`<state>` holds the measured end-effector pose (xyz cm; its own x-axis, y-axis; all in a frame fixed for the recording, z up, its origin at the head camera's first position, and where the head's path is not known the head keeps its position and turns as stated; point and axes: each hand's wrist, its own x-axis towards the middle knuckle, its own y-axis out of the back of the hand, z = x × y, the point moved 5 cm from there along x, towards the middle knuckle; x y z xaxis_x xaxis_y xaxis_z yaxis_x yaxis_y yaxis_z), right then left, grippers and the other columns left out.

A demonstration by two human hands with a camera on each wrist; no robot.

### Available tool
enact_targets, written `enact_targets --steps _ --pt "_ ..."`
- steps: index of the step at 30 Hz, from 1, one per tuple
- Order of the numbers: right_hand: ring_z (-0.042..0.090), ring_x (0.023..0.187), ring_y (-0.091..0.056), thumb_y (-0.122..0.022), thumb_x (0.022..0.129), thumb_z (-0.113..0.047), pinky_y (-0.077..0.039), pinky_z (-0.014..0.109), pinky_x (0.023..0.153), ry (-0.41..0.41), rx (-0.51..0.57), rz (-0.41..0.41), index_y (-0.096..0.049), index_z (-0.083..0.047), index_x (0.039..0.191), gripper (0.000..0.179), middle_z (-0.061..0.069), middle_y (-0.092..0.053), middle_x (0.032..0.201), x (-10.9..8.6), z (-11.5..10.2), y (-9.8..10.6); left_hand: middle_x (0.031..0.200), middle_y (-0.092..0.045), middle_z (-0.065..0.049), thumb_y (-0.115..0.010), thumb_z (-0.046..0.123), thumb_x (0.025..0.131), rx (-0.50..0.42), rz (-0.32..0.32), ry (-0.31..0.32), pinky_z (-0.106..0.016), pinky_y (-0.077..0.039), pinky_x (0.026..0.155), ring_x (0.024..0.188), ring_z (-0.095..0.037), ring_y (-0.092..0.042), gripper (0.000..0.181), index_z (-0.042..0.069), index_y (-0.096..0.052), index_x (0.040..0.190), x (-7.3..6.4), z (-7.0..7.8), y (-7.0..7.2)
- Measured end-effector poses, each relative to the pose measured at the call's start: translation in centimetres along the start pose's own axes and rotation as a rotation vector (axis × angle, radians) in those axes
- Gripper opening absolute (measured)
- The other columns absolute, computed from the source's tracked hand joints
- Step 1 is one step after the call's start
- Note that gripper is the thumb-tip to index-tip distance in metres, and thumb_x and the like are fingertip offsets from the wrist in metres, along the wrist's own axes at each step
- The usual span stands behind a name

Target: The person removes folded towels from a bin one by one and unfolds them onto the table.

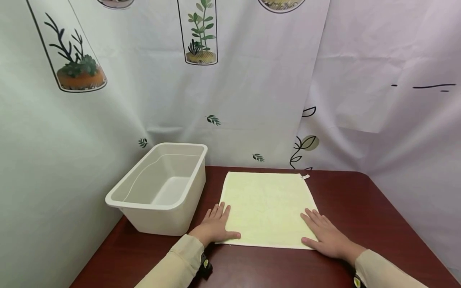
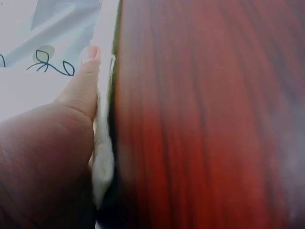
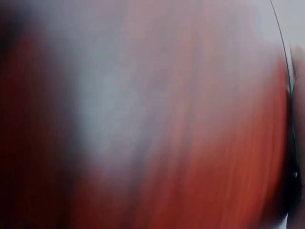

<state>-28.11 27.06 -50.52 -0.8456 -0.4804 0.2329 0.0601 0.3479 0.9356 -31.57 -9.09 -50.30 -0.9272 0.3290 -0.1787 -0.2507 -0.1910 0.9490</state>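
A pale yellow towel (image 1: 268, 208) lies spread flat on the dark red table, with a small white tag (image 1: 305, 176) at its far right corner. My left hand (image 1: 215, 226) rests palm down over the near left corner, fingers straight and thumb out along the near edge. Over the near right corner lies my right hand (image 1: 325, 236), its fingers extended onto the cloth. In the left wrist view the thumb (image 2: 81, 90) lies along the towel's edge (image 2: 104, 162). The right wrist view is blurred and catches only a sliver of the hand (image 3: 299, 119).
A white plastic basin (image 1: 162, 218) stands on the table (image 1: 360, 208) to the left of the towel, its inside bare. Behind the table hangs a white curtain (image 1: 252, 100) printed with plants, which also runs along both sides.
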Motion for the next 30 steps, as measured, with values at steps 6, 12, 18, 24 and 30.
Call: enact_targets --steps 6,12,18,24,30 --pt "0.049 0.145 -0.029 -0.061 0.098 -0.047 -0.025 0.061 0.115 -0.023 0.014 0.001 -0.041 0.002 0.152 0.076 0.025 -0.035 0.158 0.5 0.1 0.3 0.166 -0.018 -0.022 -0.065 0.072 0.083 0.045 0.019 0.001 -0.054 -0.012 0.123 0.154 -0.038 -0.014 0.111 0.001 -0.025 0.159 -0.4 0.4 0.6" --pt "0.054 0.145 -0.023 -0.058 0.099 -0.047 -0.022 0.069 0.114 -0.062 0.017 -0.003 -0.033 0.009 0.152 0.082 0.033 -0.028 0.158 5.4 -0.7 1.1 0.165 -0.023 -0.020 -0.063 0.060 0.093 0.138 0.049 0.016 -0.050 -0.018 0.123 0.153 -0.036 -0.019 0.093 0.004 -0.029 0.159 2.1 3.5 2.5" --pt "0.054 0.149 -0.008 -0.053 0.103 -0.044 -0.012 0.068 0.118 -0.193 0.129 -0.055 -0.019 0.013 0.155 0.085 0.035 -0.013 0.161 13.3 -1.7 0.3 0.166 -0.019 -0.020 -0.049 0.043 0.105 -0.056 0.193 0.042 -0.049 -0.017 0.123 0.154 -0.035 -0.015 0.071 0.003 -0.026 0.160 8.3 6.4 3.9" --pt "0.052 0.149 -0.012 -0.047 0.104 -0.039 -0.009 0.067 0.118 -0.369 0.231 0.018 -0.019 0.012 0.155 0.077 0.033 -0.019 0.161 18.1 -1.5 -3.4 0.164 -0.021 -0.024 -0.047 0.038 0.105 -0.240 0.322 0.114 -0.053 -0.016 0.123 0.153 -0.040 -0.015 0.066 -0.001 -0.031 0.157 12.3 6.5 3.6" --pt "0.050 0.150 -0.014 -0.045 0.102 -0.047 -0.007 0.066 0.119 -0.419 0.124 0.035 -0.030 0.002 0.157 0.075 0.028 -0.024 0.162 17.9 -0.8 -5.4 0.167 -0.014 -0.020 -0.037 0.048 0.106 -0.190 0.267 0.134 -0.055 -0.008 0.123 0.155 -0.037 -0.008 0.069 0.007 -0.027 0.161 13.3 4.7 0.9"
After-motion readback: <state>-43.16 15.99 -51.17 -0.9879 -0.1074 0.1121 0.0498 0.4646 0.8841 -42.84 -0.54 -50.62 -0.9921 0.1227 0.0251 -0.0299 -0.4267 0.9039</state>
